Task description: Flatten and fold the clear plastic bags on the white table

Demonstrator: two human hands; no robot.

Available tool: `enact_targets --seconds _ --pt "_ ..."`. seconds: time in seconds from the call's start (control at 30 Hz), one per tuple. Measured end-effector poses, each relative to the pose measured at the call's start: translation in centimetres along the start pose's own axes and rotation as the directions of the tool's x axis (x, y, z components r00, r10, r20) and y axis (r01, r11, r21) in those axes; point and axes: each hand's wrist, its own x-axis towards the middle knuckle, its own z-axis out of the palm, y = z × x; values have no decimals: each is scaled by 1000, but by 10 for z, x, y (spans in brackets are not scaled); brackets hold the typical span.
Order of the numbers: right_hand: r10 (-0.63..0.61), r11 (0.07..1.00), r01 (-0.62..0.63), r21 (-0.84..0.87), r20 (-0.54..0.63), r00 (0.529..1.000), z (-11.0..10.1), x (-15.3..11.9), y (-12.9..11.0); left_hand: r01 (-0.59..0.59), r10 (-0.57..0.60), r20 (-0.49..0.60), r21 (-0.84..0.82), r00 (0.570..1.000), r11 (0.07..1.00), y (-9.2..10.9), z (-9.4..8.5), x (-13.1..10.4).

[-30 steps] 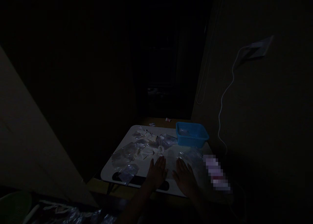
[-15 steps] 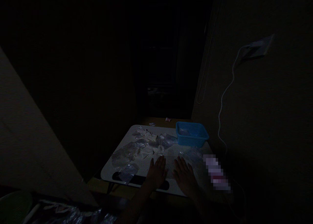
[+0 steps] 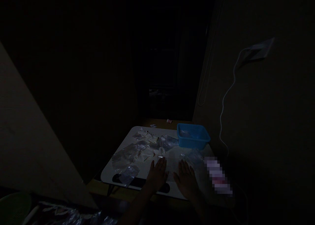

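Observation:
In dim light, my left hand (image 3: 157,175) rests palm down over the front part of a small white folding table (image 3: 108,168), fingers stretched out. Beside it on the right, my right hand (image 3: 186,179) lies flat in the same way, thumb apart from the fingers. Neither hand holds anything. A thin clear sheet, hard to make out, seems to lie between and beyond them. Crumpled clear plastic bags (image 3: 125,155) spread over the table's left and middle. Another clear bag (image 3: 194,155) lies just beyond my right hand.
A blue plastic basket (image 3: 193,142) with some clear plastic inside stands at the table's back right corner. A blurred-out pale item (image 3: 218,175) lies at the right edge. A white cable (image 3: 222,103) hangs from a wall socket (image 3: 259,50). Walls close in on both sides.
My right hand has shifted slightly right, and its fingers are closer together. My left hand stays almost in place. The view has tipped a little.

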Motion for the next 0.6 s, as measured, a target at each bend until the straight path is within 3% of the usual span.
enact_targets --seconds 0.17,0.23,0.37,0.47,0.6 --pt "17 1000 -18 14 30 999 -1 1 0 12 -13 -19 -37 1000 999 -4 6 0" --pt "23 999 -24 25 49 999 -3 1 -1 -2 -5 -58 -131 998 991 -9 6 0" --pt "29 998 -32 48 45 999 -5 0 -1 38 -129 -210 -390 969 920 -14 -6 -4" --pt "16 996 -16 83 5 1000 -1 0 3 -122 11 -261 -414 965 902 -6 -16 -13" --pt "2 979 16 202 -89 996 9 3 12 -248 204 -174 -293 963 923 8 -21 -30"
